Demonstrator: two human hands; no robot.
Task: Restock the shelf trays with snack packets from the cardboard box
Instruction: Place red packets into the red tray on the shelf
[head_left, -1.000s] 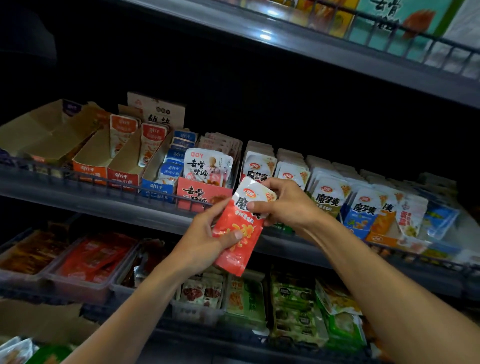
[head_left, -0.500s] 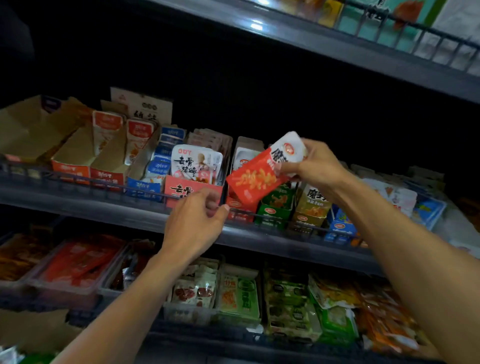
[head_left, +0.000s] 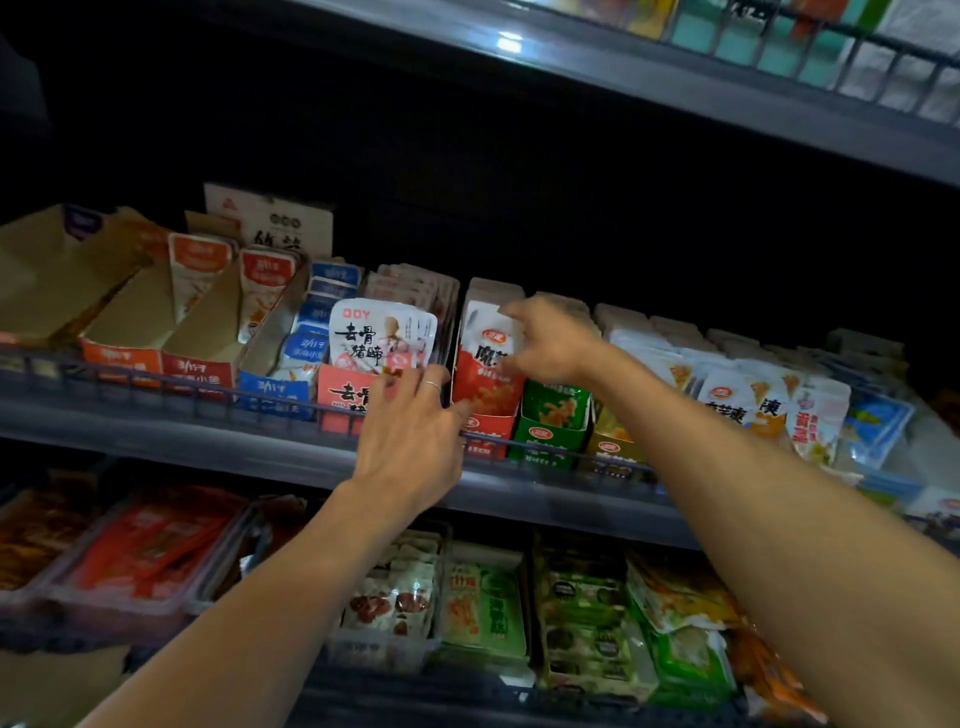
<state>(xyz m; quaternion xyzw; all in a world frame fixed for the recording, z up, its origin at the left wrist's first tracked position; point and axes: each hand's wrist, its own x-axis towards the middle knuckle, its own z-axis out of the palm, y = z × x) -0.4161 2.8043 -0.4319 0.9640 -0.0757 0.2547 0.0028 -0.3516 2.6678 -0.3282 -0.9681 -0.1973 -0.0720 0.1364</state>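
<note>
Red-and-white snack packet (head_left: 485, 371) upright in red display box (head_left: 483, 441), right hand (head_left: 553, 343) fingers spread touching it, left hand (head_left: 410, 441) loosely open at shelf rail (head_left: 208, 395).

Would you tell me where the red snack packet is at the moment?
In the head view, the red snack packet stands upright in the red display box on the middle shelf, between the pink box and green box, under the right hand.

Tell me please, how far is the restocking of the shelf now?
Done: the red packet stands at the front of its red tray. In hand: the right hand touches its top with loose fingers, and the left hand rests at the shelf rail. Left: the brown trays at the far left look nearly empty. The cardboard box is not in view.
</note>
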